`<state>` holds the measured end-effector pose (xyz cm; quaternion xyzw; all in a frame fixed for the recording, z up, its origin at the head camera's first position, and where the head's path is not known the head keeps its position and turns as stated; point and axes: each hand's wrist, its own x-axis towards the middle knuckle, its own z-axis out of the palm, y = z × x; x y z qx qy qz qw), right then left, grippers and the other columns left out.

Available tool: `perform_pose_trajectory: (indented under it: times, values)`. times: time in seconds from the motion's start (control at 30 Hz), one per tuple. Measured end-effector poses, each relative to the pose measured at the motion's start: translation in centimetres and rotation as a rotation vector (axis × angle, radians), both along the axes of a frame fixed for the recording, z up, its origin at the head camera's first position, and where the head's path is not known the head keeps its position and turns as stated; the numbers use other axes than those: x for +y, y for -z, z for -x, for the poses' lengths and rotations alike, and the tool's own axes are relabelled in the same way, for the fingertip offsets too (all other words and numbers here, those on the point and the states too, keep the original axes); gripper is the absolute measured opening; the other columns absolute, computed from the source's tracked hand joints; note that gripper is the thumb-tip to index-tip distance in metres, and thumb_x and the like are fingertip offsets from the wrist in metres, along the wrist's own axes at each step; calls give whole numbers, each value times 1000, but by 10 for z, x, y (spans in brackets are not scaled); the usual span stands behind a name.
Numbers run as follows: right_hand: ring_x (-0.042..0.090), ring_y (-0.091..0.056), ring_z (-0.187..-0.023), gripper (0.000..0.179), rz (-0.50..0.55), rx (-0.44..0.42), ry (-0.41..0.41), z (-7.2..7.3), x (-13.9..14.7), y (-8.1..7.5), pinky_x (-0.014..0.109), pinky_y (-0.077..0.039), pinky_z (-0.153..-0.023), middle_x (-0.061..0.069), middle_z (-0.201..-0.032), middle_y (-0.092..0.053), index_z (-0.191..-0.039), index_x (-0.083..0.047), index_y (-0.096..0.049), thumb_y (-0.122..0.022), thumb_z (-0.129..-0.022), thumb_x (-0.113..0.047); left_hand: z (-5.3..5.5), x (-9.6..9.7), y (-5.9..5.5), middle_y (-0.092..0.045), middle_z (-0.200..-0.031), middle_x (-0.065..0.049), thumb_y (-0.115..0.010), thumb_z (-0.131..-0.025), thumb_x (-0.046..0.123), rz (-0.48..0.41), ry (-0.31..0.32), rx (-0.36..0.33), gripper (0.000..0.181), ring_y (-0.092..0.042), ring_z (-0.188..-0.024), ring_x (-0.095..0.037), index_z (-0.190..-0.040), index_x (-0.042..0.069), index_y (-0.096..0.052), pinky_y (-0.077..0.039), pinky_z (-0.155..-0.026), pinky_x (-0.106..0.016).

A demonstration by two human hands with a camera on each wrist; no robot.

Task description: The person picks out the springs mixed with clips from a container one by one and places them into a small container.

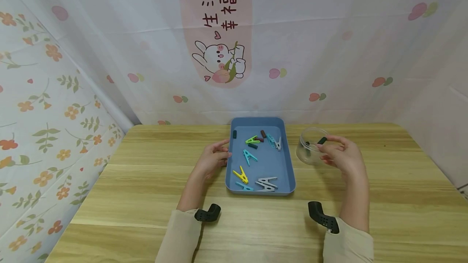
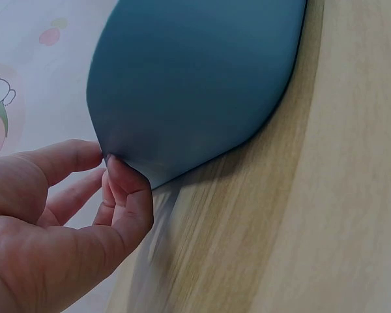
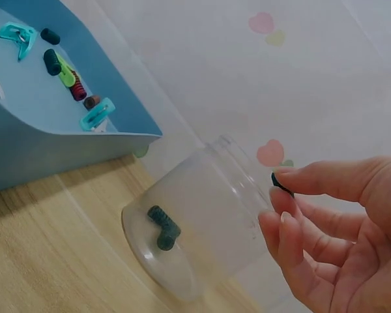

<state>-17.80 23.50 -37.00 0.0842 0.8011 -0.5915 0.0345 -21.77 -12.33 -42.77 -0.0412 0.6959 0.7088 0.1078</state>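
My right hand point(image 1: 343, 155) pinches a small dark green ribbed cylinder point(image 1: 322, 140) between thumb and fingertips, at the mouth of a clear plastic jar point(image 1: 308, 158). Inside the jar lie green ribbed cylinders point(image 3: 163, 228), near its bottom. A blue tray point(image 1: 270, 165) stands to the jar's left. At the tray's left rim, my left hand point(image 1: 213, 158) holds the edge with thumb and fingertips; the left wrist view shows the tray's outer wall point(image 2: 202, 85) beside them. Several clothes pegs, among them a yellow one point(image 1: 241, 175), lie in the tray with green cylinders point(image 1: 252, 146) and reddish-brown ones point(image 1: 263, 134).
The tray and jar stand on a wooden table point(image 1: 146, 198) towards its back edge. A white printed curtain point(image 1: 300, 44) hangs right behind them, and a floral cloth point(image 1: 47, 133) rises along the left side.
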Motion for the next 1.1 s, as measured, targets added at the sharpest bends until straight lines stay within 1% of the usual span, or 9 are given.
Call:
perform_pose_trajectory:
  times: [0.17,0.4,0.57,0.8,1.1]
  values:
    - [2,-65,-68,63,20,-13,28,1,0,1,20,-56,-68,-21,-77,-64,-150,6,-33,-61,-98,-17,0,0,0,-52,-101,-8,-62,-93,-6,3,1,1,54,-55,-83,-16,-145,4,-52,-53,-70,-24]
    - [4,-65,-64,64,3,-21,75,2,-2,2,22,-57,-67,-16,-76,-64,-149,5,-36,-64,-97,-20,-1,0,0,-52,-100,-8,-62,-93,-6,5,2,2,54,-55,-83,-17,-145,4,-52,-53,-70,-24]
    - [4,-64,-61,63,6,-17,135,5,-6,4,22,-57,-64,-13,-76,-65,-149,3,-38,-66,-96,-20,-1,0,0,-52,-100,-8,-62,-93,-6,7,-2,-4,54,-55,-83,-17,-145,5,-52,-53,-71,-24]
    - [6,-64,-58,61,0,-12,218,8,-11,7,22,-57,-61,-12,-68,-61,-146,0,-44,-70,-94,-20,1,0,2,-52,-102,-9,-62,-93,-5,5,2,-8,54,-56,-85,-17,-145,5,-52,-53,-71,-25]
    - [4,-62,-57,61,-6,-4,225,9,-12,8,21,-56,-60,-14,-67,-60,-147,-2,-46,-69,-94,-21,1,0,1,-52,-104,-10,-64,-93,-4,23,-4,-16,54,-56,-86,-17,-145,7,-53,-53,-72,-24]
